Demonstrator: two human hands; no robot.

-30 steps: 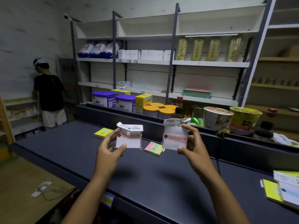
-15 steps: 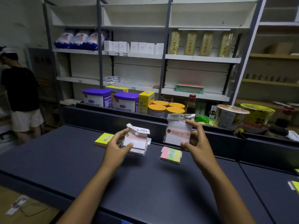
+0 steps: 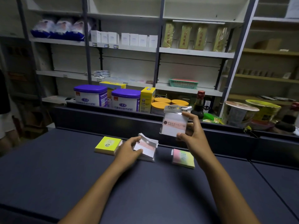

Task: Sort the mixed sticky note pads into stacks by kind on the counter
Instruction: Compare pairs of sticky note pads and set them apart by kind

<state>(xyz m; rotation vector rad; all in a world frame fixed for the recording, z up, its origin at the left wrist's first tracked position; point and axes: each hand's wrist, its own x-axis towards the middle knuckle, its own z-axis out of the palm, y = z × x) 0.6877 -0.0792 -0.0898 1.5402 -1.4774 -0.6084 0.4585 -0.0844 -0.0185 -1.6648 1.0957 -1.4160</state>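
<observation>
Now the left hand (image 3: 129, 151) grips a wrapped white-pink pad (image 3: 146, 148) low on the counter (image 3: 64, 175) near its back edge, so square it flat, then set the right hand (image 3: 193, 136)'s matching held pad (image 3: 174, 125) on top.

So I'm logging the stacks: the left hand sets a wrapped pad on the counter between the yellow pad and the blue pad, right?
Not quite. In the head view the pad right of the left hand is pink and green, not blue. The rest holds: wrapped pad, yellow pad.
</observation>
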